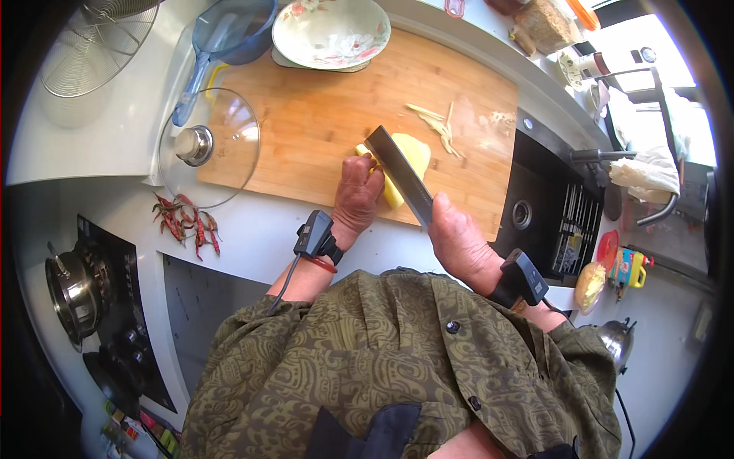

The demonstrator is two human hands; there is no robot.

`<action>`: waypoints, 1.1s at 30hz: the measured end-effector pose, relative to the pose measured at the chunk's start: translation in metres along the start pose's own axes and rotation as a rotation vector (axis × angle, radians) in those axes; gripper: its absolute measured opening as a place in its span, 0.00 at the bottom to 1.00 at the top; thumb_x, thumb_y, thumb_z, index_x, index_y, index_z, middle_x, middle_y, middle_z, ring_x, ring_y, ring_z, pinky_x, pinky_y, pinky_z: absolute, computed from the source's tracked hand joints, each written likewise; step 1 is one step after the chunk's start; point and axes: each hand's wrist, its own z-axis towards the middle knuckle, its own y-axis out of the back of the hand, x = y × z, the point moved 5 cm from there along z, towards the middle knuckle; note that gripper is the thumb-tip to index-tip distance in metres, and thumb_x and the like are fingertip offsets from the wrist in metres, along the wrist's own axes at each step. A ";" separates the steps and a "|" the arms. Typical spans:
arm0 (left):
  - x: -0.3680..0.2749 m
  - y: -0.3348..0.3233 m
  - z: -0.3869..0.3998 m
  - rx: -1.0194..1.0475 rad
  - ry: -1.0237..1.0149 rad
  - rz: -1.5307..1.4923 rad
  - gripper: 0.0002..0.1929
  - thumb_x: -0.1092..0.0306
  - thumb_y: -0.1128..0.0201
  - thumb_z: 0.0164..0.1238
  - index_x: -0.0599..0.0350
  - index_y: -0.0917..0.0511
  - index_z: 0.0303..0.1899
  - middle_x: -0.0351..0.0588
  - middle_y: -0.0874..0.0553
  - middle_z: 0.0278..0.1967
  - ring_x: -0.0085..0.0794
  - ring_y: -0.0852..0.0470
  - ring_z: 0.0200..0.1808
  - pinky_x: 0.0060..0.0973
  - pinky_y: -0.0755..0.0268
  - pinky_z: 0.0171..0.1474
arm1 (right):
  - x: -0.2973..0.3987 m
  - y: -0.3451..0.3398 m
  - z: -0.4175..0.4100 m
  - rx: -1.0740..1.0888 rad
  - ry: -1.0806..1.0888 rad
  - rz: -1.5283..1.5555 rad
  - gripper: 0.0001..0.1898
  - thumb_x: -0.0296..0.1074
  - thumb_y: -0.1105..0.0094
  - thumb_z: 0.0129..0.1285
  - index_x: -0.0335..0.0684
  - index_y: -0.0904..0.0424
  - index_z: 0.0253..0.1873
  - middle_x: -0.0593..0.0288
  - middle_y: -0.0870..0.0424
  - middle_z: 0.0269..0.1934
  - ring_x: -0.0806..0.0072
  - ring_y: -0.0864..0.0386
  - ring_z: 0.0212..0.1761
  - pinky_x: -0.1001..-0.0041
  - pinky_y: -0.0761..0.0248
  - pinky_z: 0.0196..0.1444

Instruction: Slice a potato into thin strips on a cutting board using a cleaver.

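Note:
My left hand [356,192] has its fingers curled over a long pale yellow vegetable piece [393,195], pinning it against the wooden cutting board [304,137]. In my right hand [461,244] is the handle of a cleaver [400,177]. Its broad dark blade slants up and left, right beside my left fingertips. Behind the blade lies more yellow vegetable [414,150], partly covered by it; whether the two pieces are joined cannot be seen. Thin pale strips [440,129] are scattered farther right on the board.
A flowered bowl [330,34] stands at the board's far edge. Left are a blue plastic dipper [234,34] and a glass lid [229,166] overlapping the board's corner. Dried red chillies [186,222] lie near the counter edge. A black sink [522,183] borders the board's right side.

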 end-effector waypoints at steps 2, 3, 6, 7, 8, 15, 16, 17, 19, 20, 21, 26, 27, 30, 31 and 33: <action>-0.001 0.000 0.001 0.003 -0.005 -0.016 0.13 0.79 0.36 0.47 0.61 0.24 0.38 0.53 0.25 0.47 0.46 0.28 0.49 0.37 0.27 0.49 | -0.001 0.000 0.001 0.015 -0.028 -0.014 0.06 0.21 0.53 0.60 0.32 0.38 0.40 0.37 0.23 0.26 0.38 0.23 0.31 0.49 0.30 0.34; -0.001 0.001 0.002 0.008 -0.011 -0.029 0.14 0.79 0.36 0.47 0.61 0.24 0.39 0.53 0.25 0.47 0.46 0.28 0.49 0.36 0.27 0.50 | -0.002 0.000 0.003 0.007 -0.025 0.003 0.06 0.21 0.53 0.60 0.32 0.38 0.40 0.37 0.23 0.26 0.38 0.23 0.31 0.49 0.29 0.34; -0.003 0.002 0.003 -0.001 -0.013 -0.013 0.16 0.80 0.36 0.46 0.62 0.23 0.41 0.52 0.25 0.48 0.46 0.27 0.50 0.36 0.26 0.51 | -0.002 -0.004 0.004 0.003 -0.017 -0.001 0.07 0.20 0.53 0.59 0.32 0.39 0.41 0.37 0.23 0.26 0.39 0.22 0.31 0.49 0.29 0.34; -0.003 0.002 0.003 -0.001 -0.013 -0.013 0.16 0.80 0.36 0.46 0.62 0.23 0.41 0.52 0.25 0.48 0.46 0.27 0.50 0.36 0.26 0.51 | 0.000 -0.006 0.005 0.005 -0.011 -0.022 0.08 0.20 0.53 0.59 0.32 0.39 0.41 0.37 0.23 0.26 0.39 0.22 0.31 0.49 0.29 0.34; -0.003 0.002 0.002 0.007 -0.006 -0.018 0.16 0.80 0.37 0.47 0.62 0.23 0.42 0.52 0.25 0.48 0.46 0.27 0.50 0.36 0.27 0.51 | 0.001 -0.006 0.005 0.005 -0.011 -0.022 0.08 0.20 0.53 0.59 0.32 0.39 0.41 0.37 0.23 0.26 0.39 0.22 0.31 0.49 0.29 0.34; -0.002 0.006 0.004 0.023 -0.001 -0.005 0.16 0.79 0.38 0.50 0.60 0.23 0.44 0.51 0.25 0.49 0.45 0.27 0.50 0.34 0.27 0.51 | 0.007 -0.011 0.023 0.010 -0.043 -0.027 0.07 0.20 0.53 0.59 0.32 0.37 0.42 0.37 0.22 0.28 0.39 0.22 0.34 0.49 0.29 0.36; -0.002 0.005 0.005 0.025 -0.005 -0.005 0.16 0.79 0.38 0.50 0.60 0.23 0.44 0.51 0.25 0.49 0.45 0.27 0.50 0.34 0.27 0.51 | 0.008 -0.011 0.030 -0.001 -0.025 -0.037 0.07 0.21 0.53 0.59 0.32 0.37 0.42 0.37 0.21 0.29 0.39 0.22 0.35 0.49 0.29 0.37; -0.004 0.004 0.005 0.024 -0.014 -0.015 0.16 0.79 0.38 0.50 0.60 0.23 0.44 0.51 0.25 0.49 0.45 0.27 0.50 0.34 0.27 0.50 | 0.005 -0.012 0.037 -0.004 -0.026 -0.036 0.07 0.21 0.53 0.59 0.32 0.37 0.42 0.37 0.21 0.29 0.39 0.22 0.35 0.49 0.29 0.37; -0.004 0.004 0.004 0.022 -0.023 -0.020 0.16 0.79 0.38 0.49 0.60 0.23 0.43 0.51 0.25 0.49 0.45 0.27 0.49 0.34 0.26 0.50 | 0.002 -0.012 0.047 -0.025 -0.007 0.041 0.07 0.22 0.53 0.59 0.32 0.36 0.43 0.36 0.21 0.29 0.38 0.22 0.35 0.48 0.29 0.38; -0.003 0.003 0.002 0.023 -0.015 0.001 0.15 0.78 0.38 0.49 0.60 0.23 0.42 0.50 0.25 0.49 0.45 0.27 0.49 0.35 0.27 0.50 | 0.001 -0.010 0.046 -0.037 -0.009 0.034 0.07 0.22 0.53 0.59 0.32 0.36 0.42 0.36 0.21 0.30 0.38 0.22 0.35 0.49 0.29 0.38; -0.002 0.002 0.002 0.024 -0.007 0.022 0.14 0.78 0.37 0.49 0.60 0.23 0.41 0.50 0.25 0.49 0.44 0.27 0.49 0.35 0.27 0.50 | 0.003 -0.009 0.045 -0.039 -0.008 0.034 0.07 0.22 0.53 0.59 0.32 0.36 0.42 0.36 0.21 0.30 0.38 0.22 0.35 0.49 0.29 0.38; 0.001 0.002 0.002 0.023 0.010 0.004 0.14 0.77 0.37 0.49 0.58 0.23 0.41 0.50 0.25 0.49 0.44 0.27 0.49 0.35 0.27 0.50 | 0.007 -0.005 0.022 0.021 -0.032 -0.016 0.07 0.22 0.53 0.59 0.31 0.37 0.42 0.36 0.22 0.29 0.38 0.22 0.35 0.49 0.29 0.37; -0.001 0.002 0.001 0.026 0.000 -0.005 0.15 0.77 0.36 0.48 0.57 0.23 0.42 0.50 0.25 0.49 0.44 0.27 0.49 0.35 0.27 0.50 | 0.002 -0.006 0.016 0.025 -0.038 -0.016 0.07 0.22 0.53 0.59 0.31 0.37 0.42 0.36 0.22 0.29 0.38 0.22 0.35 0.49 0.29 0.37; 0.007 0.002 0.000 0.026 0.178 -0.159 0.17 0.77 0.36 0.47 0.56 0.22 0.43 0.50 0.24 0.49 0.45 0.27 0.49 0.35 0.28 0.50 | -0.005 -0.014 0.008 0.036 0.007 -0.019 0.08 0.22 0.53 0.59 0.31 0.38 0.43 0.37 0.22 0.28 0.39 0.23 0.34 0.49 0.29 0.37; 0.008 0.001 0.000 0.029 0.179 -0.158 0.17 0.77 0.36 0.47 0.56 0.22 0.43 0.50 0.24 0.49 0.45 0.27 0.49 0.35 0.28 0.50 | -0.005 -0.014 0.008 0.027 -0.015 0.001 0.08 0.22 0.53 0.58 0.31 0.38 0.43 0.37 0.22 0.28 0.39 0.22 0.34 0.49 0.29 0.37; 0.000 0.000 0.002 0.016 -0.009 -0.033 0.17 0.77 0.35 0.46 0.56 0.22 0.42 0.50 0.24 0.49 0.45 0.27 0.49 0.35 0.28 0.51 | -0.006 -0.016 0.011 0.017 -0.039 0.021 0.09 0.22 0.53 0.58 0.31 0.38 0.43 0.38 0.22 0.28 0.39 0.22 0.33 0.49 0.29 0.36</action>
